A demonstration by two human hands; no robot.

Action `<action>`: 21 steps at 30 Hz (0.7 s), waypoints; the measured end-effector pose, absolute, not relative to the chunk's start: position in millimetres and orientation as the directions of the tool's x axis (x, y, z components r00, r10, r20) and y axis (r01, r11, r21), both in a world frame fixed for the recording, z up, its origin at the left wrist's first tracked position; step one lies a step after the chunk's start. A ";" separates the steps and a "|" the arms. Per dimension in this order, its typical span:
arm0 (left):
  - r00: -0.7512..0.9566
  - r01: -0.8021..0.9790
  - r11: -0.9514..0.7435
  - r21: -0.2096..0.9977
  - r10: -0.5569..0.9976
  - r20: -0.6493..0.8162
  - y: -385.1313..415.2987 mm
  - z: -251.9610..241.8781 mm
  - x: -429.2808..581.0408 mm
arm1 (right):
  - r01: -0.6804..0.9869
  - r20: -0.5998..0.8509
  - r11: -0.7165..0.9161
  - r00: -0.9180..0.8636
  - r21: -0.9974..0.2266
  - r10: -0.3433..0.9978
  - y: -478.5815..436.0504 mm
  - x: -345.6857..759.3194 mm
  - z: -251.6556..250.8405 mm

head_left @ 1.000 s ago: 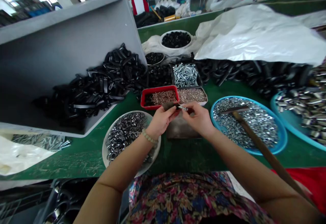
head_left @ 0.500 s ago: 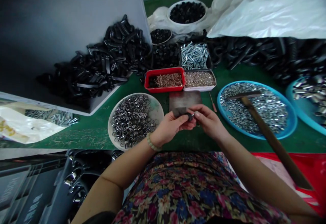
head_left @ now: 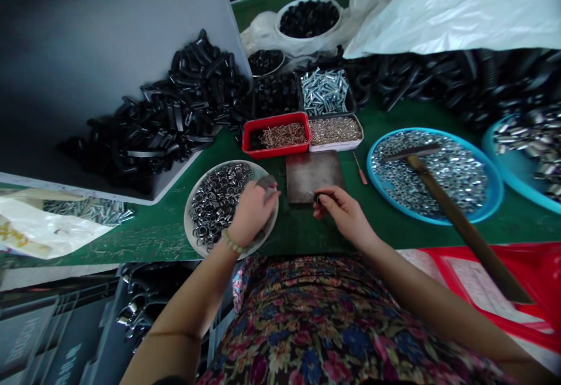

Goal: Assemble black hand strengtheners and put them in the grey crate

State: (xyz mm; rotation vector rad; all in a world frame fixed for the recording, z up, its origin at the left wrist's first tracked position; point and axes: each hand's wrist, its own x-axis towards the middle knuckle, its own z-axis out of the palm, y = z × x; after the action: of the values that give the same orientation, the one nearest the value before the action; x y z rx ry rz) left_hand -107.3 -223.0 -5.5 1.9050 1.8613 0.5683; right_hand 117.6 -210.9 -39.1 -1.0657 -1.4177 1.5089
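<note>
My left hand (head_left: pixel 253 212) sits above the white plate of dark steel rings (head_left: pixel 205 239) and grips a small dark flat piece (head_left: pixel 267 182). My right hand (head_left: pixel 344 212) pinches a tiny dark-and-metal part (head_left: pixel 318 198) at its fingertips. That part lies at the lower edge of a square steel plate (head_left: pixel 313 177), which is close to touching it. Both hands are apart from each other. The exact shape of each held piece is hard to tell.
A red tray of nails (head_left: pixel 276 134), trays of small brass bits (head_left: pixel 335 129) and bolts (head_left: pixel 324 92) stand ahead. A hammer (head_left: pixel 438 198) lies across a blue tray of nuts (head_left: pixel 438 174). Piles of black parts (head_left: pixel 162 128) fill the bin at left. A small orange-handled tool (head_left: pixel 360 169) lies nearby.
My hands have moved apart. The left went to the left over the white plate with its dark piece, and the right went down to the steel plate's lower edge.
</note>
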 end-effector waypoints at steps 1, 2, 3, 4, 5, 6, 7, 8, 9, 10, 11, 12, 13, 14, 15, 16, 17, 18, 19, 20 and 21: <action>-0.017 0.916 0.001 0.400 0.999 0.037 -218.6 -6.7 -122.3 | -0.056 -0.058 -0.080 -0.319 -0.995 0.946 -210.4 118.4 -40.5; -0.030 0.964 0.017 0.264 0.998 0.046 -214.0 -8.3 -135.7 | -0.093 -0.044 -0.077 -0.319 -0.993 0.947 -210.0 119.5 -41.3; -0.031 0.986 0.024 0.168 0.999 0.040 -209.4 -9.8 -146.4 | -0.107 -0.019 -0.057 -0.329 -0.993 0.944 -210.1 121.0 -41.3; -0.028 0.992 0.024 0.128 0.999 0.029 -205.3 -10.9 -153.6 | -0.102 0.013 -0.023 -0.339 -0.994 0.941 -210.9 122.9 -40.4; -0.029 0.989 0.026 0.146 0.999 0.021 -201.9 -11.3 -156.8 | -0.075 0.052 0.027 -0.354 -0.997 0.934 -212.5 125.1 -38.5; -0.040 0.975 0.036 0.218 0.999 0.013 -199.4 -10.6 -156.1 | -0.026 0.099 0.096 -0.381 -0.995 0.919 -214.6 127.7 -35.9; -0.053 0.940 0.053 0.337 0.999 -0.009 -197.9 -8.9 -151.7 | 0.032 0.152 0.182 -0.421 -0.983 0.894 -217.1 130.3 -32.7; -0.055 0.870 0.075 0.487 0.997 -0.054 -197.5 -6.3 -144.1 | 0.088 0.206 0.280 -0.478 -0.956 0.854 -219.7 133.0 -29.3; -0.033 0.763 0.104 0.638 0.992 -0.123 -198.1 -3.3 -134.1 | 0.130 0.255 0.380 -0.542 -0.916 0.801 -221.9 135.6 -25.8; 0.019 0.633 0.141 0.762 0.980 -0.197 -199.4 0.0 -122.2 | 0.151 0.298 0.471 -0.601 -0.869 0.742 -223.7 138.3 -22.7; 0.090 0.502 0.178 0.847 0.963 -0.256 -201.0 3.2 -109.1 | 0.157 0.333 0.545 -0.644 -0.824 0.689 -224.8 141.1 -20.0; 0.156 0.385 0.215 0.897 0.943 -0.293 -202.5 6.1 -95.4 | 0.159 0.364 0.599 -0.664 -0.785 0.653 -225.1 144.4 -17.9; 0.204 0.290 0.252 0.923 0.926 -0.317 -203.4 8.7 -81.8 | 0.168 0.386 0.634 -0.667 -0.755 0.637 -224.9 148.3 -16.6; 0.239 0.221 0.286 0.932 0.911 -0.336 -203.2 11.0 -68.5 | 0.186 0.402 0.653 -0.655 -0.734 0.640 -224.2 153.1 -15.9; 0.267 0.175 0.311 0.934 0.898 -0.349 -201.6 13.4 -55.9 | 0.209 0.417 0.659 -0.630 -0.722 0.656 -223.3 159.0 -15.9; 0.297 0.157 0.321 0.934 0.886 -0.355 -198.3 15.8 -43.9 | 0.232 0.430 0.658 -0.595 -0.717 0.679 -222.4 166.0 -16.6; 0.344 0.168 0.314 0.934 0.869 -0.354 -193.2 18.3 -32.2 | 0.252 0.445 0.654 -0.557 -0.713 0.701 -221.8 174.2 -18.0; 0.409 0.200 0.283 0.938 0.846 -0.343 -186.2 20.6 -20.3 | 0.270 0.462 0.649 -0.515 -0.712 0.722 -221.6 183.3 -19.9; 0.482 0.237 0.223 0.946 0.818 -0.314 -177.4 22.5 -7.9 | 0.288 0.480 0.641 -0.467 -0.712 0.743 -221.8 193.1 -22.5; 0.548 0.266 0.136 0.954 0.793 -0.266 -167.2 23.3 5.4 | 0.309 0.493 0.623 -0.406 -0.719 0.769 -222.4 203.4 -25.5; 0.591 0.292 0.025 0.956 0.781 -0.201 -156.0 22.7 19.8 | 0.326 0.496 0.588 -0.326 -0.740 0.805 -223.0 213.8 -28.9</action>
State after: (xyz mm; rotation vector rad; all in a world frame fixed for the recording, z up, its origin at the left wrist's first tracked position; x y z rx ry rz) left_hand 19.8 -156.0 22.7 1.5515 0.9354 0.4795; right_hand 213.8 -223.0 -28.9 -0.9086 -1.9032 0.6587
